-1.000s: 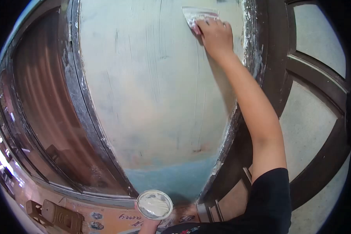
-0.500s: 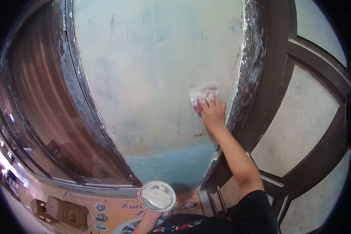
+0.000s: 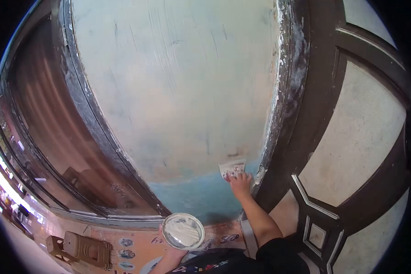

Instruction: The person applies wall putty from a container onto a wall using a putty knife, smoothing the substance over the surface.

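Observation:
My right hand grips a putty knife with a wide, smeared blade. Its blade lies against the wall panel, low on the right side, near where the pale coat meets the blue band. In my left hand is a round tub of white putty, held up at the bottom centre of the view. The fingers under the tub are mostly hidden. Scratches and streaks mark the panel's pale surface.
A dark door with pale panels stands to the right. Left of the wall is a dark-framed window with a brown curtain behind it. Brown plastic stools and a printed orange sheet are on the floor below.
My right hand has brought the putty knife down the wall, from the pale area to the edge of the blue band. The tub stays in my left hand.

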Available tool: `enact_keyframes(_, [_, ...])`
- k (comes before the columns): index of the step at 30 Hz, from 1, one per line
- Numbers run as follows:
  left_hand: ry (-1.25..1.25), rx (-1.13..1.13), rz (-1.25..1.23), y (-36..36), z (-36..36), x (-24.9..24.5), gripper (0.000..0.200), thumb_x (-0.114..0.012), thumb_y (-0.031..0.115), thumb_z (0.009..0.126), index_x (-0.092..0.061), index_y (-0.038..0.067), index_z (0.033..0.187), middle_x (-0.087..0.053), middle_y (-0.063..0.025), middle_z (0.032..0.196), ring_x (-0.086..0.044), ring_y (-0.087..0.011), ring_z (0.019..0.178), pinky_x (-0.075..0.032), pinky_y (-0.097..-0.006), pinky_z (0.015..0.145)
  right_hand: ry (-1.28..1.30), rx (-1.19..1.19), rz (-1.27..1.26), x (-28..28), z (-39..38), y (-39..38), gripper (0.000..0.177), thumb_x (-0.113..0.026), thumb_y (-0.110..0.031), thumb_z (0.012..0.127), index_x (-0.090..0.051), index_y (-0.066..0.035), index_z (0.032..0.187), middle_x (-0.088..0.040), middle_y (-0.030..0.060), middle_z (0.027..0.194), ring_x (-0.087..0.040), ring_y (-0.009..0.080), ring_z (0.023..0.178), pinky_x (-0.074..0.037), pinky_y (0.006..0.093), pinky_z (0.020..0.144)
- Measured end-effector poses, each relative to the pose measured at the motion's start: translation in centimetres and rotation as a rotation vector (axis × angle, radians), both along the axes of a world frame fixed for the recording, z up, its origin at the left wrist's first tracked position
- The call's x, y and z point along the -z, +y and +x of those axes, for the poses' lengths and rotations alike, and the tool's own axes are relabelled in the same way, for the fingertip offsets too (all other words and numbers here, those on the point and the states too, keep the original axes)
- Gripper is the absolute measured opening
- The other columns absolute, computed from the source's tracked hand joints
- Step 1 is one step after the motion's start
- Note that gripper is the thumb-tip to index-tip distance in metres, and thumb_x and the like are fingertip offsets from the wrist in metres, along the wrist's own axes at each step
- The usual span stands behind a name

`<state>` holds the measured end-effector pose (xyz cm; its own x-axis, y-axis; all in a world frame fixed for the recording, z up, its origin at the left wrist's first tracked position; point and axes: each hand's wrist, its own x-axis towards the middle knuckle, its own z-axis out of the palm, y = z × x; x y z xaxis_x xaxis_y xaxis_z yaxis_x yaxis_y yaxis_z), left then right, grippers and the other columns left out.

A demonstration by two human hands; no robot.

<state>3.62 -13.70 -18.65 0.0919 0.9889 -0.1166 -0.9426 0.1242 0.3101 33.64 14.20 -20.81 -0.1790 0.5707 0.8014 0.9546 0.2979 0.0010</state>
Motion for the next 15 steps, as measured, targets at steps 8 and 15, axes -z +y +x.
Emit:
enact_keyframes(8, [0.011,-0.005,-0.003,2.2,0.6,-0.8,0.081,-0.038,0.075,0.083,-0.052,0.015,0.135,-0.052,-0.0131,0.138,-0.049,-0.0385,0.124,-0.038,-0.0581,0.105,0.013,-0.056,-0.240,3.3,1.6,-4.2,0.040,-0.076,-0.023,0.071,-0.067,-0.023,0.110,-0.058,0.0077,0.105,-0.051,0.0279,0.108,-0.032,0.0582,0.099])
enact_keyframes(15, [-0.005,0.006,0.003,3.1,1.2,0.2,0.080,-0.038,0.075,0.082,-0.052,0.015,0.134,-0.052,-0.0129,0.138,-0.049,-0.0382,0.124,-0.038,-0.0579,0.104,0.237,-0.212,-0.350,1.5,3.9,-5.9,0.029,-0.069,-0.019,0.077,-0.065,-0.011,0.104,-0.061,0.0143,0.097,-0.057,0.0333,0.097,-0.041,0.0476,0.091])
